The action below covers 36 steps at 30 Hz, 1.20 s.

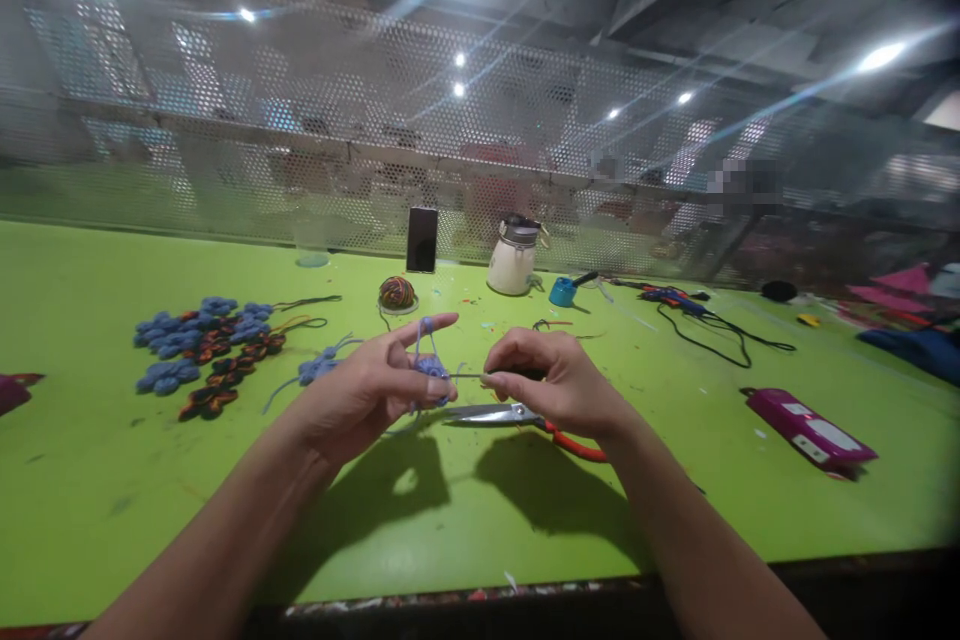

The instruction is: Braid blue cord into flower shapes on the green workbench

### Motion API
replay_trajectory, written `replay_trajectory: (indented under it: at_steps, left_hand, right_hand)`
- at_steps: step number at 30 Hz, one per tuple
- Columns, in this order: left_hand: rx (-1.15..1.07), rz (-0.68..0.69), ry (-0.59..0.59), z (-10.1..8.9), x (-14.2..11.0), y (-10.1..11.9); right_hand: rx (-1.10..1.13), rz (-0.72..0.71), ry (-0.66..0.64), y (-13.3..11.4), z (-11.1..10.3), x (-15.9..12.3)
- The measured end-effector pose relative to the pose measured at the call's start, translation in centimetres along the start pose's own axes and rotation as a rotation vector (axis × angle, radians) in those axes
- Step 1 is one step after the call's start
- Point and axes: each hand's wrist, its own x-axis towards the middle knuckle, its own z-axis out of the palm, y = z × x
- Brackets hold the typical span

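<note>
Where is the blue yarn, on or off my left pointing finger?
On: the yarn wraps the pointing finger of your left hand, and its strands run down to the blue piece.

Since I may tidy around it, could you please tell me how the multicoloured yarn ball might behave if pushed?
Its rounded shape suggests the yarn ball would probably roll. Being wound yarn, it is likely light and slightly squashy. The dark strand at its base, if attached, could trail or unwind.

periwinkle crochet piece, lime-green table, red-handled scissors, multicoloured yarn ball
</note>
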Motion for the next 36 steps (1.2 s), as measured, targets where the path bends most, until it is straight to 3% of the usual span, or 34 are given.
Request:
replay_trajectory:
  at_steps: [12, 20, 36]
  left_hand:
    - [-0.051, -0.097, -0.106, 0.0, -0.1, 0.2]
    - [-0.028, -0.112, -0.150, -0.3, 0.1, 0.1]
    - [-0.042, -0.091, -0.182, -0.1, 0.0, 0.1]
  right_hand:
    - [-0.165, -0.144, -0.020, -0.8, -0.6, -0.2]
    - [-0.008, -0.056, -0.161, -0.5, -1.3, -0.2]
    - [-0.130, -0.125, -0.108, -0.9, -1.2, -0.2]
